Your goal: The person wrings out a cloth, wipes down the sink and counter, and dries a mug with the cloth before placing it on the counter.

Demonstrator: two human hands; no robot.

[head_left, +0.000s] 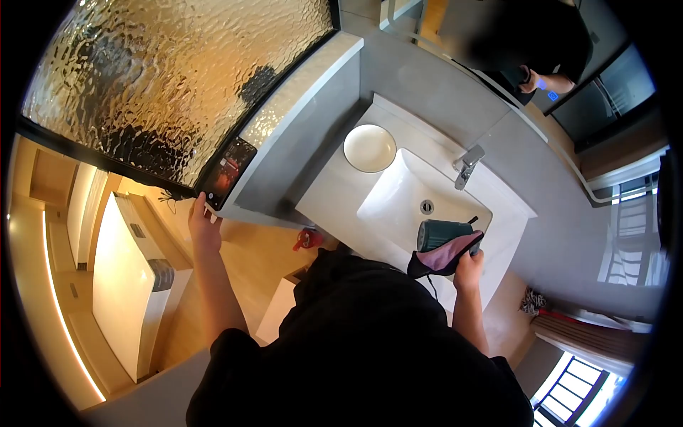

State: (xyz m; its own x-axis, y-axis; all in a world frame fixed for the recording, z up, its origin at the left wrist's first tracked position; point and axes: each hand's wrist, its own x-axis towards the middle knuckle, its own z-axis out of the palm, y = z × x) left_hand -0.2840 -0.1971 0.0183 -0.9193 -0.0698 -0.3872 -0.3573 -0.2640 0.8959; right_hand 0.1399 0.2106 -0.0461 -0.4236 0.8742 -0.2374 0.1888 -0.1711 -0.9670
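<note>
Here the right hand [468, 262] grips a dryer [445, 235] and cloth [445, 257] over the sink [398, 196]; left fingers [201, 217] touch the phone [226, 173] at the ledge's corner.

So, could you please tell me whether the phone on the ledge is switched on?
On: the phone screen glows with lit content, the left hand touching its lower end.

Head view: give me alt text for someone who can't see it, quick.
Seen from above, a person stands at a white sink; the right hand holds a dark green hair dryer with a pink cloth over the basin, and the left hand touches a phone lying on a grey ledge. A white bowl sits on the counter near the faucet.
</note>
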